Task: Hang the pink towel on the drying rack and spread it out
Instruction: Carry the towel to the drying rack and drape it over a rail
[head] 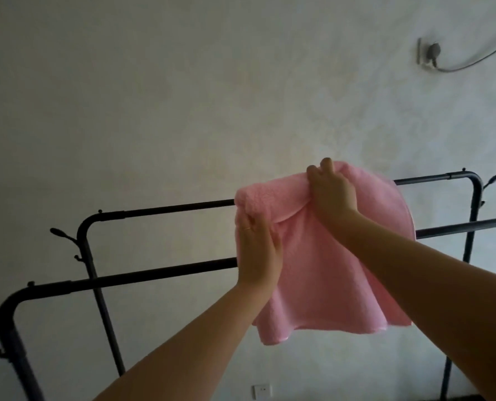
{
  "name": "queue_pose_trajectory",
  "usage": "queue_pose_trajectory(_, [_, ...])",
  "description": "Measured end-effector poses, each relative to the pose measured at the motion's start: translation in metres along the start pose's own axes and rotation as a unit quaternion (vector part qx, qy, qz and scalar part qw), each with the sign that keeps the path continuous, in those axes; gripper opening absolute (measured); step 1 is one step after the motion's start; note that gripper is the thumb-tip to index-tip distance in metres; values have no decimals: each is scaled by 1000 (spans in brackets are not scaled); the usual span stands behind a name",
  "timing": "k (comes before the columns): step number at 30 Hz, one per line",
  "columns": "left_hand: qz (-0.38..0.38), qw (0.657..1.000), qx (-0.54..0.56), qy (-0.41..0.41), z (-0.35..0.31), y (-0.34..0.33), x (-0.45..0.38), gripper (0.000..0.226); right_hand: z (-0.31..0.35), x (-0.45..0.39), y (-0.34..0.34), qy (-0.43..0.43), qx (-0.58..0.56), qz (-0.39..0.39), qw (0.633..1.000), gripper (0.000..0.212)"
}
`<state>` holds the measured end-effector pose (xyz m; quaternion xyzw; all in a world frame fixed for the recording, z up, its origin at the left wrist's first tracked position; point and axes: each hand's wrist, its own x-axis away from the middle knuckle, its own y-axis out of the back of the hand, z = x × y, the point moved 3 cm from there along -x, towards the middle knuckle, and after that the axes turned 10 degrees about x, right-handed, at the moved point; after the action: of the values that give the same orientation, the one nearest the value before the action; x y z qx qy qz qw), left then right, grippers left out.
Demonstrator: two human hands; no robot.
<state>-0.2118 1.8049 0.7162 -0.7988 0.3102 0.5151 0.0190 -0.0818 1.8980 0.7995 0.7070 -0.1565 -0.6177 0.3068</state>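
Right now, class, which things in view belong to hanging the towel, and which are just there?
Part of the job: pink towel, drying rack, left hand, right hand.

Just there: wall plug with cable, low wall socket.

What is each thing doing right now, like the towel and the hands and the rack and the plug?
pink towel: draped over the far rail, bunched on top.
drying rack: standing, rails otherwise bare.
left hand: flat against the towel's front.
right hand: gripping the towel's top fold.
wall plug: plugged in, cable attached.
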Motion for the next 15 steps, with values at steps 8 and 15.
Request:
queue_pose_trajectory(8, [193,936,-283,-77,33,-24,19,95,14,1,-29,51,-80,102,990,53])
queue_pose_trajectory(15, [249,883,-391,-67,46,-28,10,110,14,13,-57,98,-145,184,967,85])
